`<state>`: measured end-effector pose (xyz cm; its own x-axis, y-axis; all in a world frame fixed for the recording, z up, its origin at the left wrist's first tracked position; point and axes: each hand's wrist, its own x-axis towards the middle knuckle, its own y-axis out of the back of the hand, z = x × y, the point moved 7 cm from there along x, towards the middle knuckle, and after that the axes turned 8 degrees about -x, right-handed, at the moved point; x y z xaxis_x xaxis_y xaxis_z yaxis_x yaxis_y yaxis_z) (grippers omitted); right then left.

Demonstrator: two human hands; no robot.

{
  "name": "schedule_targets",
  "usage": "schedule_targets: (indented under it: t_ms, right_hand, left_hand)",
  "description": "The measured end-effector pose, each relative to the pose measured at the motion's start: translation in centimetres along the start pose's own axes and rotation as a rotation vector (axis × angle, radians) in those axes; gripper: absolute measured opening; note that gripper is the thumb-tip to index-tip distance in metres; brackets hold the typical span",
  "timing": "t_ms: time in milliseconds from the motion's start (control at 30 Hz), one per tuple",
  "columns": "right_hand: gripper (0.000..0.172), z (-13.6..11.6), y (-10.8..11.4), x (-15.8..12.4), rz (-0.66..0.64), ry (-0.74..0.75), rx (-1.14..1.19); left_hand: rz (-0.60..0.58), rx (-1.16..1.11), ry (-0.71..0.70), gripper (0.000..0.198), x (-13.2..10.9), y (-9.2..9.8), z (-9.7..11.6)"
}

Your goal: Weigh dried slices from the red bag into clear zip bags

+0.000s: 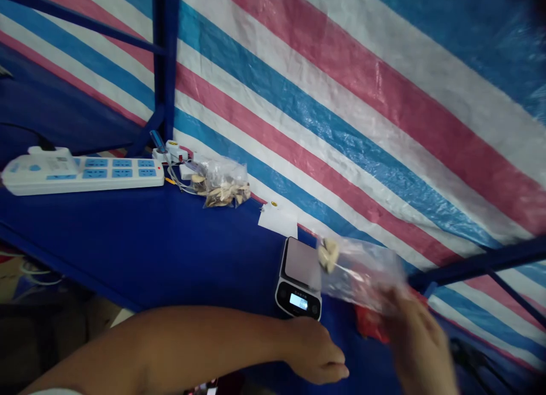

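Observation:
My right hand (420, 341), blurred by motion, pinches the right end of a clear plastic bag (362, 267). A few pale dried slices (328, 254) lie at the bag's far left end, beside the scale's plate. The kitchen scale (302, 264) has a lit display (298, 301), its digits too blurred to read. Just in front of the scale is my left hand (318, 349), its fingers curled closed; whatever they hold, if anything, is hidden. Behind my right hand, a red plastic bag (371, 324) is partly covered by the clear one.
On the blue table (179, 253), a filled clear bag of dried slices (226, 182) lies near the striped tarp wall (273, 99). A white power strip (85, 173) and cables sit at left. White paper (279, 220) lies behind the scale. Blue frame bars (165, 59) stand behind.

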<state>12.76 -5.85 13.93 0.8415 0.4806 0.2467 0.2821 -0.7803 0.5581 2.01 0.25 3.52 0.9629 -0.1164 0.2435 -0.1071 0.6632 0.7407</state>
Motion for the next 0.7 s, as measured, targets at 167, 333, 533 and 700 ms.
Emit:
schedule_targets:
  t_ms: [167, 333, 533, 700]
  right_hand:
    - [0.064, 6.0, -9.6, -0.6, -0.230, -0.359, 0.326]
    - [0.054, 6.7, -10.5, -3.2, -0.415, -0.281, 0.287]
    - [0.063, 7.6, -7.5, -5.5, -0.381, -0.370, 0.257]
    - [0.046, 13.1, 2.7, -1.2, 0.267, -0.202, 0.080]
  left_hand:
    - [-0.232, 0.112, -0.087, 0.042, 0.4, -2.3, 0.8]
    - [-0.267, 0.140, -0.119, 0.036, 0.5, -2.7, 0.9]
    - [-0.261, 0.156, -0.139, 0.035, -0.1, -2.8, 1.5]
    - [-0.059, 0.181, -0.185, 0.037, -0.5, -2.8, 1.2]
